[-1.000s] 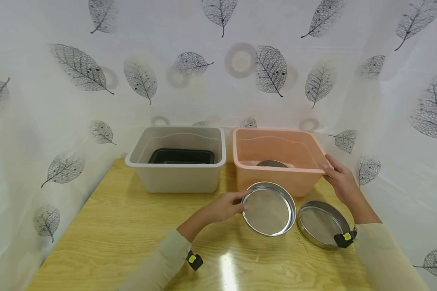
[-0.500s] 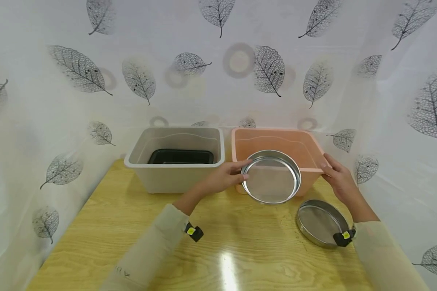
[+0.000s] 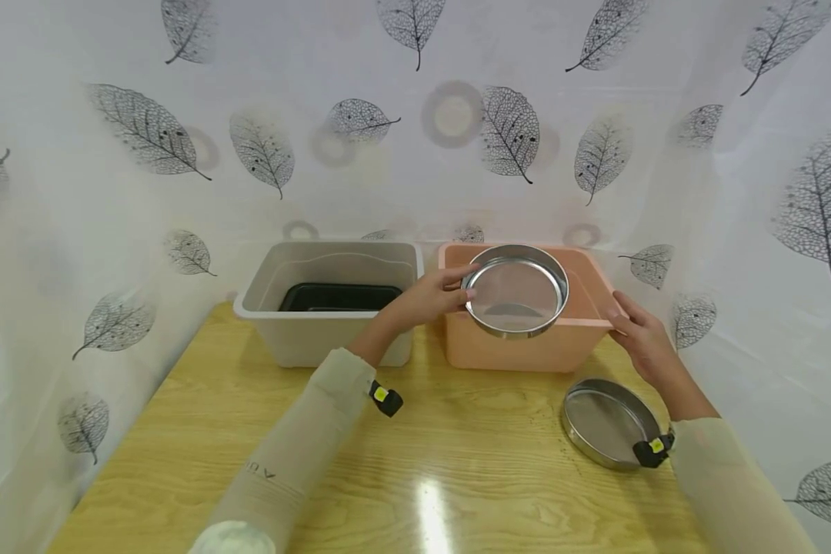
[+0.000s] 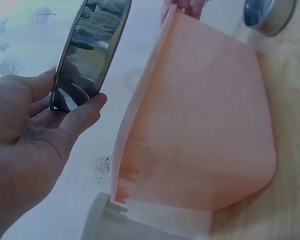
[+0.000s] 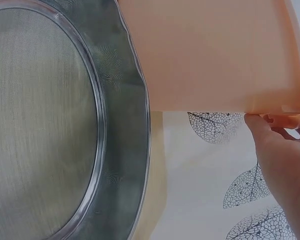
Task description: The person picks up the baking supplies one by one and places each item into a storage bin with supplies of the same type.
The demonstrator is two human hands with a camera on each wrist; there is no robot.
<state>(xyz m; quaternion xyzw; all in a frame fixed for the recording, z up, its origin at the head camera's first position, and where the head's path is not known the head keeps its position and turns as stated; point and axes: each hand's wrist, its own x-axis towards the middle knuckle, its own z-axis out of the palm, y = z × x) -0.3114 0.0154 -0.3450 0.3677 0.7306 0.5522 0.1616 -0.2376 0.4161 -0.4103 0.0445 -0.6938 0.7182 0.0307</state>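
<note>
My left hand (image 3: 431, 296) pinches the rim of a round metal sieve (image 3: 519, 288) at its left side. This sieve hangs tilted over the front of the pink bin (image 3: 512, 350), its mesh facing me. Through the mesh a dark round shape shows inside the bin, too dim to name. The left wrist view shows my thumb and fingers on the shiny side wall of the sieve (image 4: 92, 47). At the bin's right front corner my right hand (image 3: 642, 338) grips the rim, seen closer in the right wrist view with the thumb against the pink bin (image 5: 215, 60).
A second metal sieve (image 3: 609, 423) lies on the wooden table (image 3: 360, 454), below my right forearm. Left of the pink bin stands a grey bin (image 3: 332, 338) with a black tray (image 3: 339, 297) inside. A leaf-patterned sheet (image 3: 374, 185) hangs behind and beside the table.
My left hand has raised the sieve from in front of the pink bin, up and forward over its front rim. The right hand has kept its grip on the bin's corner.
</note>
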